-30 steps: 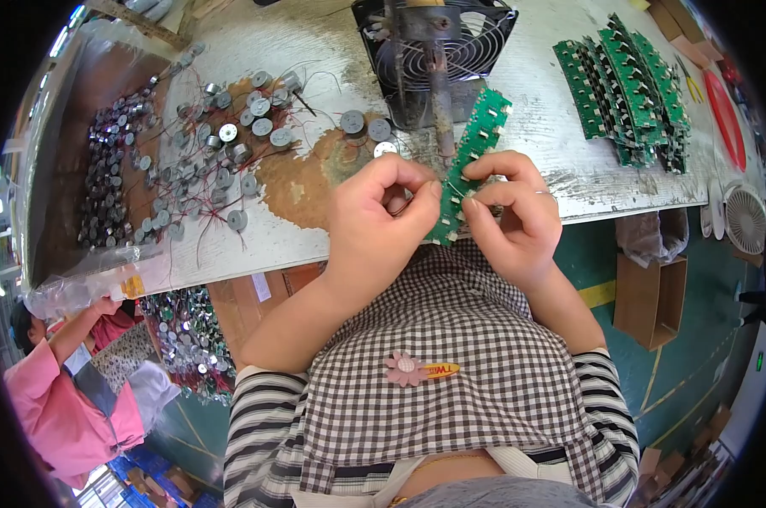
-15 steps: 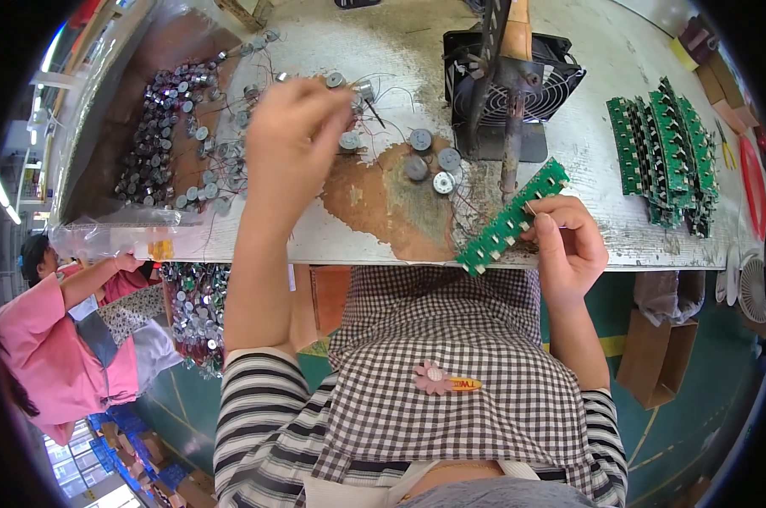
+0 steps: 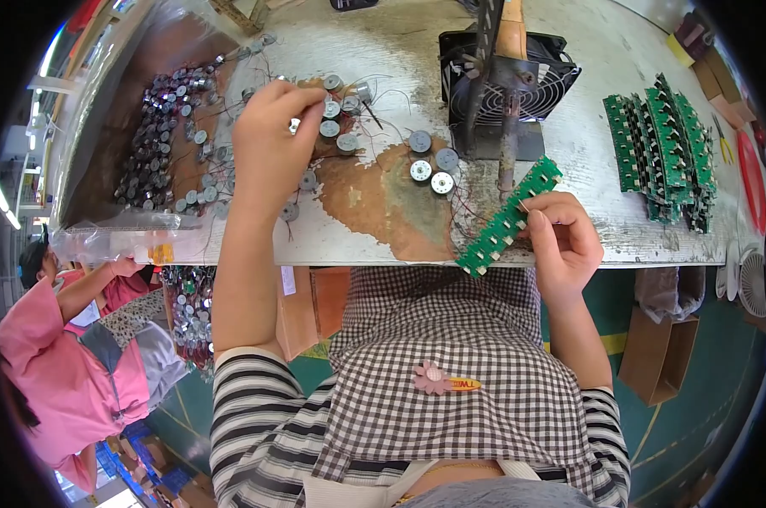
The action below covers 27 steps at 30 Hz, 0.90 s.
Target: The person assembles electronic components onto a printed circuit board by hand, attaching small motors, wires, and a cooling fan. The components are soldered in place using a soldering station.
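My right hand (image 3: 567,245) pinches a long green circuit board (image 3: 503,227) by its right edge, thumb against forefinger. The board slants over the table's front edge, with small pale connectors along it. A thin wire end shows by the fingertips. On the left, my left hand (image 3: 275,144) is over a scatter of small round motors (image 3: 330,129) with thin wires. Its thumb and forefinger are closed together beside them; what they hold, if anything, is hidden. Between my hands stand several more motors (image 3: 441,183), two with pale ends up, wires trailing toward the board.
A black fan (image 3: 552,80) stands behind a metal stand with an upright rod (image 3: 508,140). Stacked green boards (image 3: 666,152) lie at the right, near yellow-handled pliers (image 3: 727,151). A bin at the left holds many motors (image 3: 150,140). Another person in pink (image 3: 66,356) works beyond it.
My left hand, blurred before, has shifted slightly left and its fingertips now show clearly, uncovering motors beside it. My right hand still holds the board in nearly the same place.
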Available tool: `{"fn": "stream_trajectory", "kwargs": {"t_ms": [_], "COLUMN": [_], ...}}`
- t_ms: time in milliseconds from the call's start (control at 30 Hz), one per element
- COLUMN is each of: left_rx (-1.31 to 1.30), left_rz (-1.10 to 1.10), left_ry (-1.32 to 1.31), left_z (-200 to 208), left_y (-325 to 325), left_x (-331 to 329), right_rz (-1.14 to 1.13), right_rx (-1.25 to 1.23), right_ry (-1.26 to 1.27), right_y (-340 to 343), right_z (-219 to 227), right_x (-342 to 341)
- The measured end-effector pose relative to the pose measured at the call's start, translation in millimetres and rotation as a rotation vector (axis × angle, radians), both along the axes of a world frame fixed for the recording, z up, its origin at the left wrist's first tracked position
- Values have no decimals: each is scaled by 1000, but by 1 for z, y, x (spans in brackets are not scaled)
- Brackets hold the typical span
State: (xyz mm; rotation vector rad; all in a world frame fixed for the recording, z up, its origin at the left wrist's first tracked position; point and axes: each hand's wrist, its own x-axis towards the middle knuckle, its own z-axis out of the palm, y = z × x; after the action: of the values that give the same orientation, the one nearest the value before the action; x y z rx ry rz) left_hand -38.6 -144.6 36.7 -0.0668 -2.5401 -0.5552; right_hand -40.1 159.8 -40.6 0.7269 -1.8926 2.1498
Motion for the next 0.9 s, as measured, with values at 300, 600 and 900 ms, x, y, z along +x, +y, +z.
{"fn": "stream_trajectory", "kwargs": {"t_ms": [300, 600, 900], "left_rx": [-432, -74, -1], "left_rz": [-147, 88, -83], "left_ry": [-42, -150, -98], "left_z": [-33, -8, -55], "left_y": [-31, -32, 41], "left_x": [-26, -12, 69], "right_rz": [23, 20, 37], "right_rx": [7, 16, 24], "right_ry": [18, 33, 54], "right_y": [-2, -2, -1], "right_z": [0, 0, 0], "right_x": [0, 1, -1]}}
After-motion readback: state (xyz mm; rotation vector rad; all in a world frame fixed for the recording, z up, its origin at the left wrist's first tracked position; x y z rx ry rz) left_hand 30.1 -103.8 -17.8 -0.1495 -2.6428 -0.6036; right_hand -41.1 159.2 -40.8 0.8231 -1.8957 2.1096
